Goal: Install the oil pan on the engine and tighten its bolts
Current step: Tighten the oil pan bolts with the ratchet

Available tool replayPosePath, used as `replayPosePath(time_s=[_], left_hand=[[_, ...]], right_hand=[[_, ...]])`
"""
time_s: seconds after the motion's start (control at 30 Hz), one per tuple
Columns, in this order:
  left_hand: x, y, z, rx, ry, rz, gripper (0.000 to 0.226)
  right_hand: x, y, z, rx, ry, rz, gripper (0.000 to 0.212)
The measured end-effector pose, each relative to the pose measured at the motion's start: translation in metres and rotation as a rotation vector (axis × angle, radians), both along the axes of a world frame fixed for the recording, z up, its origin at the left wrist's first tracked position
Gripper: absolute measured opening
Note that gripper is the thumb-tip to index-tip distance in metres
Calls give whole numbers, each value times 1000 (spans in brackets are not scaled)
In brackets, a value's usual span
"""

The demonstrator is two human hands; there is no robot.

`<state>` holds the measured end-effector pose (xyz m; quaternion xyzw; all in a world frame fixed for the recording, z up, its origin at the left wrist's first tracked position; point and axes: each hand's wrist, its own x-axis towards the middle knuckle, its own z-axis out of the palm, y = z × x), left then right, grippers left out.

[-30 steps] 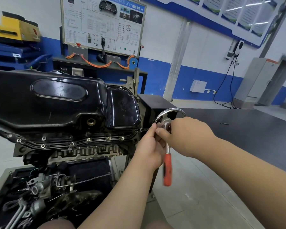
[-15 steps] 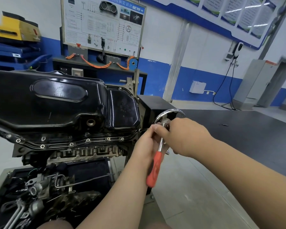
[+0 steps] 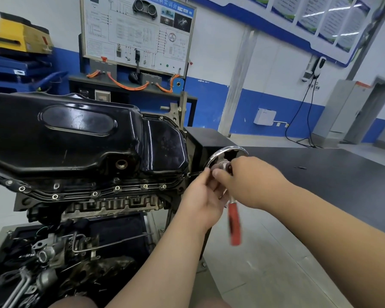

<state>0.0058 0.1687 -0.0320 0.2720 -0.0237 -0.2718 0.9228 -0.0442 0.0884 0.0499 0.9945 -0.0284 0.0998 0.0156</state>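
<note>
The glossy black oil pan sits on top of the upturned engine, with several bolts along its near flange. A ratchet with a red handle hangs down at the pan's right end, its thin extension reaching to a bolt at the corner. My right hand grips the ratchet's head. My left hand pinches the extension just beside it. The handle is blurred.
A chrome handwheel of the engine stand sits right behind my hands. Loose engine parts fill the tray below the engine. A training board stands against the far wall. Grey floor lies to the right.
The red handle swung left and has now swung back to hang nearly straight down. Both hands stayed at the ratchet's head.
</note>
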Motion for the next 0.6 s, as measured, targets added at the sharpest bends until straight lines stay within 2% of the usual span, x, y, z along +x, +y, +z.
replayPosePath(time_s=[0.03, 0.1, 0.17, 0.23, 0.3, 0.33, 0.37, 0.47, 0.5, 0.6], left_hand=[[-1, 0, 1, 8, 1, 0, 47], [-2, -1, 2, -2, 35, 15, 45], [-2, 0, 4, -9, 80, 40, 29], [-2, -1, 4, 6, 102, 55, 20], [-2, -3, 4, 21, 110, 55, 20], [-2, -5, 4, 22, 111, 53, 20], [-2, -6, 4, 17, 112, 50, 20], [-2, -4, 1, -7, 93, 58, 22], [-1, -3, 0, -11, 85, 63, 23], [2, 0, 0, -43, 85, 61, 32]], right_hand=[[2, 2, -2, 108, 49, -18, 46], [3, 5, -3, 38, 59, 17, 46], [2, 3, 0, -13, 4, 49, 41], [0, 1, 6, -199, -39, 155, 30], [-1, -5, 12, -499, -105, 313, 4], [0, -7, 12, -607, -138, 375, 16], [2, -8, 11, -630, -145, 408, 24], [0, -1, 9, -536, -141, 330, 10], [0, -2, 8, -450, -134, 270, 20], [-1, 2, 3, -18, 81, 56, 50]])
